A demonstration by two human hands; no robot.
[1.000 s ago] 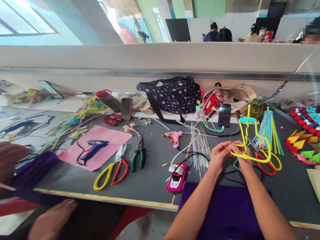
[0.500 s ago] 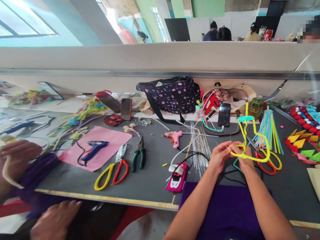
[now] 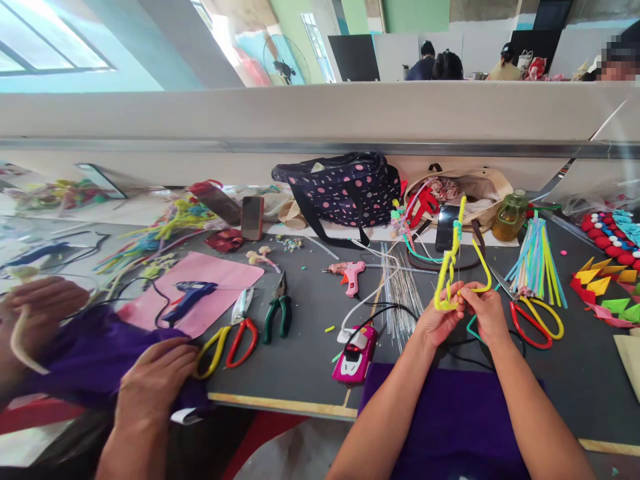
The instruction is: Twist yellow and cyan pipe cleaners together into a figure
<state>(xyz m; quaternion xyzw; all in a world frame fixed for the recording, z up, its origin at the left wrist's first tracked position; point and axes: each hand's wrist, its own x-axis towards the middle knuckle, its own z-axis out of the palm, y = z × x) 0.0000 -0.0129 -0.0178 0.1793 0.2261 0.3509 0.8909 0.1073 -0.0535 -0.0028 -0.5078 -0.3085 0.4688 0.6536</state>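
My left hand pinches the lower corner of a bent yellow pipe-cleaner frame, whose twisted stem stands upright with a bit of turquoise wound near its top. My right hand is closed on the frame's other side, where a bent yellow length sticks up. The fingertips of both hands almost meet. Just right of my right hand lie scissors with one red and one yellow handle. Behind them stands a bundle of pastel pipe cleaners. A phone lies beyond the frame.
A co-worker's hand is by another pair of scissors at left. Pliers, a pink glue gun, a magenta toy-car-shaped device and metal wires lie left of me. A dark patterned bag stands behind.
The yellow frame has turned and tilted left, now seen more edge-on. My hands have shifted their hold on it. The co-worker's lower hand has moved up and right with purple cloth.
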